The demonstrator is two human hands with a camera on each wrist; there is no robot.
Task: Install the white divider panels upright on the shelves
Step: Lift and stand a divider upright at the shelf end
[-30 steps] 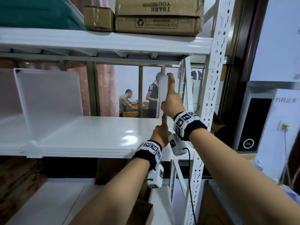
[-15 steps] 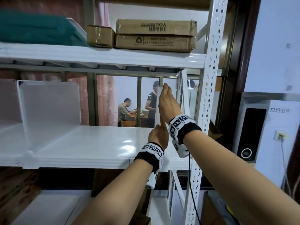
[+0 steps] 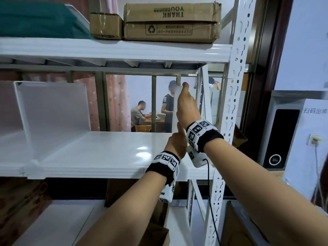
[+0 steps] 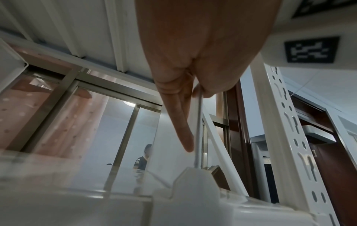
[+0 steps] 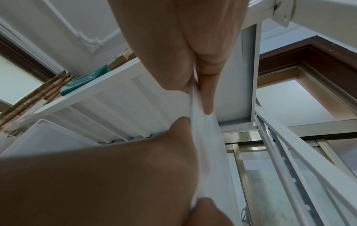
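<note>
Right hand (image 3: pixel 186 105) pinches upper front edge of white divider panel (image 3: pixel 176 110), thumb one side, fingers other side. Left hand (image 3: pixel 175 143) just below it pinches same edge lower down, index finger straight along panel face. Panel upright, edge-on, its foot on middle shelf (image 3: pixel 106 153) near right post (image 3: pixel 232 103). Second divider (image 3: pixel 53 107) stands well left of both hands. Cardboard boxes (image 3: pixel 170 22) on shelf above hands

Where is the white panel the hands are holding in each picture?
Head: the divider panel stands edge-on at centre, right hand above left hand.
Left wrist: thin edge at centre.
Right wrist: centre, pinched.
Shared landmark: the perforated upright post.
</note>
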